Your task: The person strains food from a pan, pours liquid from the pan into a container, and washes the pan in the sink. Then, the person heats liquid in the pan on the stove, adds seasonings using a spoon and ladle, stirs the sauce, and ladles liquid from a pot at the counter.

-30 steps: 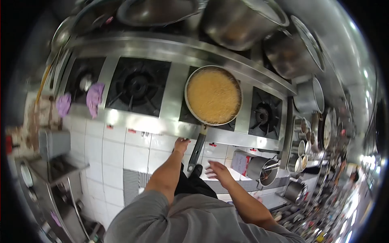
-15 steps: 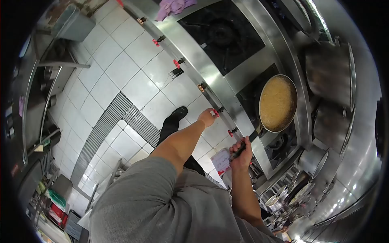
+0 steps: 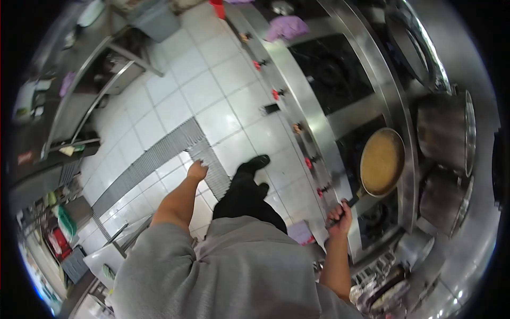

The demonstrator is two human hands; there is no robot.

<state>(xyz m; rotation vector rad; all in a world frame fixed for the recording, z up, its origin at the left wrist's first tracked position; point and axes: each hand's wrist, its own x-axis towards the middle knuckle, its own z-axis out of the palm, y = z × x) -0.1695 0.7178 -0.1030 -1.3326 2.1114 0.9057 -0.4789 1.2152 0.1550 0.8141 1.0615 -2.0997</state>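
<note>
My right hand [image 3: 340, 219] is wrapped round the dark handle of a frying pan [image 3: 400, 175]. The pan rests over a front burner [image 3: 348, 151] of the stove and holds a golden-tan, liquid-looking filling [image 3: 380, 164]. Out to the left, away from the stove, my left hand [image 3: 198, 170] hangs above the tiled floor with nothing in it. Its fingers look loosely apart, though slightly blurred. Red stove knobs [image 3: 309, 162] line the stove's front edge between my two hands.
Large metal pots [image 3: 445, 133] stand behind the burners. A purple cloth [image 3: 288, 27] lies on the stove's far end. A drain grate [image 3: 159, 157] crosses the floor, and a metal shelf unit [image 3: 87, 114] stands at left. A grey bin [image 3: 156, 21] is farther back.
My left hand has let go of a red stove knob and swung left, away from the stove. My right hand keeps its hold on the pan handle. The whole view has shifted.
</note>
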